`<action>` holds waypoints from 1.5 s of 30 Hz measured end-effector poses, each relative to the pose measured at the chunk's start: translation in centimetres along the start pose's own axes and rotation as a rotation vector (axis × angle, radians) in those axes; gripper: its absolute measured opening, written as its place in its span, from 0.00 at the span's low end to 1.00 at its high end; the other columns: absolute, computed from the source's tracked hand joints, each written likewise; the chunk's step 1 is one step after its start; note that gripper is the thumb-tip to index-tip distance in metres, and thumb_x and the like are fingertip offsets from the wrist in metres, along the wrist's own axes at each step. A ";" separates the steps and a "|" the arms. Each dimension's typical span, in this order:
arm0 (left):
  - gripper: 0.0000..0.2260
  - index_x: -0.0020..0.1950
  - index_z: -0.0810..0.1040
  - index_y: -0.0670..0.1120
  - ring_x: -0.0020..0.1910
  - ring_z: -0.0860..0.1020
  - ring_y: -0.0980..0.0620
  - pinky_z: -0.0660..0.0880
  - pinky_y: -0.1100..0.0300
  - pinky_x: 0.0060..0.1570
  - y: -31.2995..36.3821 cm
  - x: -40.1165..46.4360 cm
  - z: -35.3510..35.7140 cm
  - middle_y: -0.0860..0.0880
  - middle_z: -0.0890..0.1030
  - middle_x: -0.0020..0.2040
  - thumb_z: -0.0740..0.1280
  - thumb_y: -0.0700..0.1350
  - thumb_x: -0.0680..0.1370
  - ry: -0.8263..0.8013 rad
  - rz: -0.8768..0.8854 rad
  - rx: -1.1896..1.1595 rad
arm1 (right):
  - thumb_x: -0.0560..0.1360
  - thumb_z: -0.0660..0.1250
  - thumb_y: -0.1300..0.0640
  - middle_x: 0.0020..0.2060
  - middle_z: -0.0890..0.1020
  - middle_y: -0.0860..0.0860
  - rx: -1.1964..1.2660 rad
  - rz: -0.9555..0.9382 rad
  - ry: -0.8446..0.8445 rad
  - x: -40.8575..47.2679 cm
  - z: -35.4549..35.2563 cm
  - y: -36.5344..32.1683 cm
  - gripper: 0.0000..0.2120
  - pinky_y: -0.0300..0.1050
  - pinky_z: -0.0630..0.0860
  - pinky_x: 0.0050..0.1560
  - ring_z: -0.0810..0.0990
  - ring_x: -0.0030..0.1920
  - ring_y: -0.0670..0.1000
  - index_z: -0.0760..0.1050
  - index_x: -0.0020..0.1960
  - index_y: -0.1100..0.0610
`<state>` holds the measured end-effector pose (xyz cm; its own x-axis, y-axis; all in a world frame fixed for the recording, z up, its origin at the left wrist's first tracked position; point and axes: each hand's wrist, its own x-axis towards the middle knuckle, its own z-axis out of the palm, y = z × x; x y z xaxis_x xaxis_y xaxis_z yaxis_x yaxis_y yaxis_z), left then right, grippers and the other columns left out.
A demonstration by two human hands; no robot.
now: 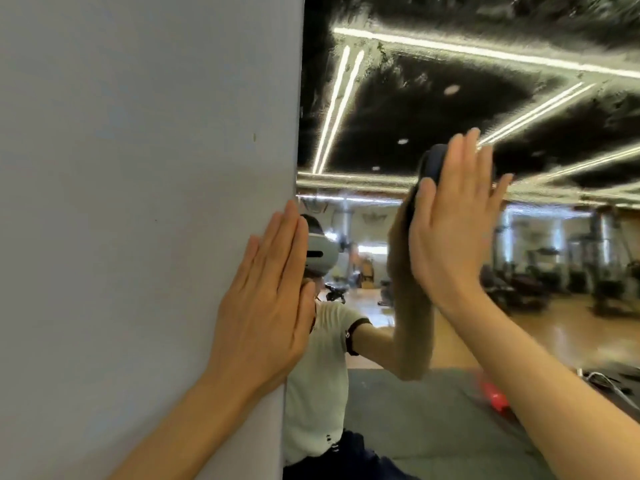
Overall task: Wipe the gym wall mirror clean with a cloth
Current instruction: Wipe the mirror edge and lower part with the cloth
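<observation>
The wall mirror (433, 109) fills the right half of the view and reflects a gym hall with ceiling light strips. My right hand (453, 230) lies flat with straight fingers and presses a dark blue cloth (433, 164) against the glass at about head height. Only a strip of the cloth shows past my fingers and palm. My left hand (266, 310) rests flat with straight fingers on the grey wall, right at the mirror's left edge. My reflection with a headset appears just behind that hand.
A plain grey wall (138, 202) takes up the left half of the view and meets the mirror in a vertical edge. The reflection shows gym machines, a wooden floor, a grey mat and a red object low on the right.
</observation>
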<state>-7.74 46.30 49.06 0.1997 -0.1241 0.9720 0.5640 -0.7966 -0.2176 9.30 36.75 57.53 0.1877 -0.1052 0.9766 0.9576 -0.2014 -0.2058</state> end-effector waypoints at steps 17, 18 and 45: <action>0.29 0.82 0.51 0.38 0.82 0.49 0.48 0.44 0.55 0.80 -0.8 -1.8 0.0 0.42 0.51 0.83 0.53 0.47 0.83 -0.068 -0.007 0.111 | 0.83 0.51 0.55 0.80 0.57 0.60 0.030 -0.007 0.033 -5.6 0.0 0.4 0.28 0.60 0.44 0.79 0.53 0.80 0.60 0.55 0.80 0.63; 0.28 0.82 0.51 0.38 0.82 0.49 0.48 0.43 0.56 0.80 -0.7 -1.7 0.0 0.41 0.51 0.83 0.52 0.46 0.83 -0.063 -0.015 0.100 | 0.83 0.50 0.54 0.80 0.57 0.59 0.039 -0.139 -0.001 -6.4 0.9 -2.4 0.27 0.57 0.43 0.79 0.53 0.80 0.59 0.55 0.80 0.62; 0.25 0.82 0.54 0.42 0.82 0.49 0.47 0.45 0.54 0.80 -0.7 -6.5 -0.6 0.43 0.53 0.82 0.42 0.49 0.86 -0.126 0.008 0.160 | 0.84 0.47 0.53 0.81 0.54 0.57 0.028 -0.017 -0.019 -3.9 -1.4 5.8 0.27 0.61 0.42 0.79 0.49 0.81 0.56 0.53 0.81 0.62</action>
<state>-9.95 47.33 42.92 0.2976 -0.0473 0.9535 0.6799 -0.6906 -0.2465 13.82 34.61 52.42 0.1755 -0.0837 0.9809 0.9664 -0.1756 -0.1879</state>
